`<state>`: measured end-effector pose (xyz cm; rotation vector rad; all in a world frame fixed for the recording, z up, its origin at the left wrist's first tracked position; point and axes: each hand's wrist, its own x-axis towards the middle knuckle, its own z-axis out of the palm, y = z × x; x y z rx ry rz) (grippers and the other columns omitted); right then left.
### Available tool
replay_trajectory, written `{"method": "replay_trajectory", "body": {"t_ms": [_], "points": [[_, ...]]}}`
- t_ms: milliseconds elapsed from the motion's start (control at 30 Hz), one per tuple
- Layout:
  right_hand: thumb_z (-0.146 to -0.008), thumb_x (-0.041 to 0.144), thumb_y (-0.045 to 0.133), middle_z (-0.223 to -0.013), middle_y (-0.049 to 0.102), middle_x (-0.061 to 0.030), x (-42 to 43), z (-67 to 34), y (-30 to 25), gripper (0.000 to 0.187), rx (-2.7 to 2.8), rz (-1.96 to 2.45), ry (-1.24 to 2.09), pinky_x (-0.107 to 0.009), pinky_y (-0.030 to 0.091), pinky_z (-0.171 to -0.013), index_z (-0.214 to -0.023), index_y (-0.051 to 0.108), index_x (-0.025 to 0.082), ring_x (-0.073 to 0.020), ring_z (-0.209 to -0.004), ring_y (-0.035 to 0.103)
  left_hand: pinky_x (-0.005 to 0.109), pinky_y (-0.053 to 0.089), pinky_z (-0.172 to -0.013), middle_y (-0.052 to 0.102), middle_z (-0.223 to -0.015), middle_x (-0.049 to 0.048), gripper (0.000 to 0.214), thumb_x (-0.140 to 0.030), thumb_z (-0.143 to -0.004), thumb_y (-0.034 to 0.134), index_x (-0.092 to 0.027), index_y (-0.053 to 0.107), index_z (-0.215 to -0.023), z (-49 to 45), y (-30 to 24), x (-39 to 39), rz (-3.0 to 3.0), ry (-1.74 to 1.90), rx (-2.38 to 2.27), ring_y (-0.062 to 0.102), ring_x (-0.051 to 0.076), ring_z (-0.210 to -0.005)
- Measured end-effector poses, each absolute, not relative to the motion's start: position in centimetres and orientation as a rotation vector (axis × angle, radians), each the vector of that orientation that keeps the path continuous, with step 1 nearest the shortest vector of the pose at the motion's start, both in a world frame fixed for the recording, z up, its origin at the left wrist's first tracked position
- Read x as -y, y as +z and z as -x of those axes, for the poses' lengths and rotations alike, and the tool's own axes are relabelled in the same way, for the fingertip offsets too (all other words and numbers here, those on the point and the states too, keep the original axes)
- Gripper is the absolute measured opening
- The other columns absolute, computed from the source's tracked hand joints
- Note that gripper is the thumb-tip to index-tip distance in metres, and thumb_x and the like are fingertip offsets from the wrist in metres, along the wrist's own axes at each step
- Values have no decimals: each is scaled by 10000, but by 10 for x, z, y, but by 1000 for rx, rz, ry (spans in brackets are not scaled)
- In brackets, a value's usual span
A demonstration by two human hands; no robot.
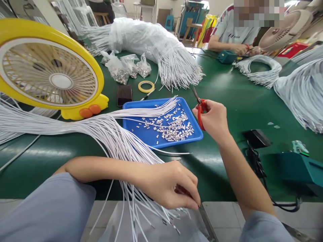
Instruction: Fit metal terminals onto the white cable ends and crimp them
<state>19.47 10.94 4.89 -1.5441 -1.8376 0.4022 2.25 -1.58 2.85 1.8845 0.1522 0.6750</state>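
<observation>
Wire bundle (75, 127): biggest item, runs from left edge to lower centre, ends fanned past the table edge. Likely light per strand, heavier as a lot; limp but springy, smooth sleeves probably slide. Grab at the gathered neck, left of centre.
Blue tray (198, 133), centre: looks like thin rigid plastic, light; lift by the rim, level.
Left hand (171, 186), lower centre, over the fanned strands: fingers curled, thumb tip against fingertips; can't tell if anything's pinched.
Right hand (214, 117), right of tray: fingers wrapped on the red-handled scissors (200, 118). Stiff, sharp tips; hold by the loops.
Metal clips (174, 134), in tray: tiny, probably slippery, crushable. Fingertip pinch, singly.
</observation>
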Motion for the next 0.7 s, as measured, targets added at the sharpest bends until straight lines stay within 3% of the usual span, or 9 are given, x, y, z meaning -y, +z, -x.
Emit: {"method": "replay_trajectory", "body": {"t_ms": [267,400,500,567,633,700], "points": [[-694,206,666,-630,593,-14,-103,-193,56,90,1795,1441,431,-300,406,-560,-655,585,200,-158,-595,522,192,460,-543,589,-640,4,111,-131,-746,703,-131,626,-666,-23,25,19,-1719,438,-99,537,88,-576],[-680,173,680,-600,561,4,-101,-193,56,118,1751,1402,403,-292,384,-533,-633,575,199,-136,-559,484,191,476,-597,637,-730,30,98,-152,-833,611,-118,662,-758,-24,25,25,-2013,387,-14,579,98,-646],[-681,169,688,-576,534,15,-101,-194,57,130,1744,1382,383,-281,353,-508,-627,573,199,-119,-534,443,217,498,-711,683,-940,78,226,-273,-923,527,-124,697,-911,-20,25,12,-2330,434,-72,632,139,-822],[-683,170,690,-571,526,20,-101,-195,57,132,1733,1363,365,-277,343,-502,-631,572,200,-112,-527,428,244,500,-759,679,-1027,100,289,-308,-955,466,-131,693,-986,-14,24,-12,-2543,532,-314,642,163,-894],[-684,167,687,-572,523,22,-100,-194,57,132,1721,1346,350,-275,339,-502,-631,571,200,-108,-524,423,265,489,-708,688,-991,106,316,-282,-973,409,-130,681,-1025,-5,19,-43,-2728,561,-757,650,176,-851],[-681,160,683,-573,519,23,-100,-194,57,133,1706,1336,347,-276,337,-502,-627,568,200,-106,-521,420,278,470,-703,700,-978,96,281,-201,-949,418,-143,672,-1052,4,11,-73,-2799,363,-1216,657,203,-882]]}}
